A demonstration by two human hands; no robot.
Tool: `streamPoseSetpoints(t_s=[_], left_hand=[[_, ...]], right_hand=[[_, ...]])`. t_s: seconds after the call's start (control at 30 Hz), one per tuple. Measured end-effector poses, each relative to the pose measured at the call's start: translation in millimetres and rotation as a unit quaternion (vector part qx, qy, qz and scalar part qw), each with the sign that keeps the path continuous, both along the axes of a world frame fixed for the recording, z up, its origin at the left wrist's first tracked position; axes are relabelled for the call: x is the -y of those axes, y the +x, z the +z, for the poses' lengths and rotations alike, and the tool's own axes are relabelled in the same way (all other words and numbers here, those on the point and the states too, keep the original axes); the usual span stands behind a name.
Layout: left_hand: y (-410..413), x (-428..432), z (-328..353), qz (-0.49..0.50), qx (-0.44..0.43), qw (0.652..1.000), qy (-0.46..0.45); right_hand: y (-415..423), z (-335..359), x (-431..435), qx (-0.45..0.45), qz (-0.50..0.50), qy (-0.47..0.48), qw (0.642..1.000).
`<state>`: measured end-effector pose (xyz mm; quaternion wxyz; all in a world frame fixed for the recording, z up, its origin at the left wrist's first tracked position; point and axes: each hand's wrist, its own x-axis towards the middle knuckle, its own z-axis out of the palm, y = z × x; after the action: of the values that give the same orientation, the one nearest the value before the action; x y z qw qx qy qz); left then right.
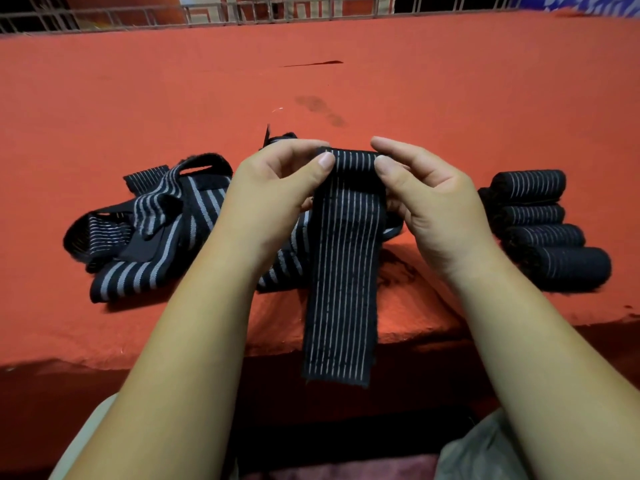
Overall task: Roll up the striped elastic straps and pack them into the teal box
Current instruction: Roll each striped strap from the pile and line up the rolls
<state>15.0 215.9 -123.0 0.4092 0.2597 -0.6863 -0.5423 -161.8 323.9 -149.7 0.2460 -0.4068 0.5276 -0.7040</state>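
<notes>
A black elastic strap with thin white stripes (343, 271) is held up above the front edge of the red table. My left hand (273, 188) pinches its top left corner and my right hand (426, 199) pinches its top right corner, where the strap is rolled over at the top. Its loose end hangs down past the table edge. A tangled pile of unrolled striped straps (156, 230) lies on the table to the left. Several rolled straps (543, 230) lie in a row to the right. No teal box is in view.
The red cloth-covered table (346, 91) stretches far back to a metal wire grid (242, 12). A dark stain (320, 109) marks the cloth behind my hands. My lap is below the table edge.
</notes>
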Motion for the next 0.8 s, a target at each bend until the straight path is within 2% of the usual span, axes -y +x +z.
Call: streamPoseSetpoints(t_s=[0.17,0.4,0.53,0.8], left_hand=[[1.5,-0.8,-0.9,-0.007,-0.011,1.000,0.005],[-0.6,-10.1,2.7,0.049,-0.024,0.998,0.007],[-6.2,-15.9,2.5,0.084,-0.026,0.996,-0.013],[-9.9,-19.5,-3.1,0.058,-0.027,0.998,-0.017]], right_hand=[[-2.1,0.7,-3.0,-0.029,-0.004,0.026,0.999],[3.5,4.9,-4.9,-0.070,-0.014,0.040,0.997],[4.9,2.1,1.4,-0.066,-0.036,0.045,0.996],[4.7,7.2,-4.1,-0.048,-0.044,0.059,0.996]])
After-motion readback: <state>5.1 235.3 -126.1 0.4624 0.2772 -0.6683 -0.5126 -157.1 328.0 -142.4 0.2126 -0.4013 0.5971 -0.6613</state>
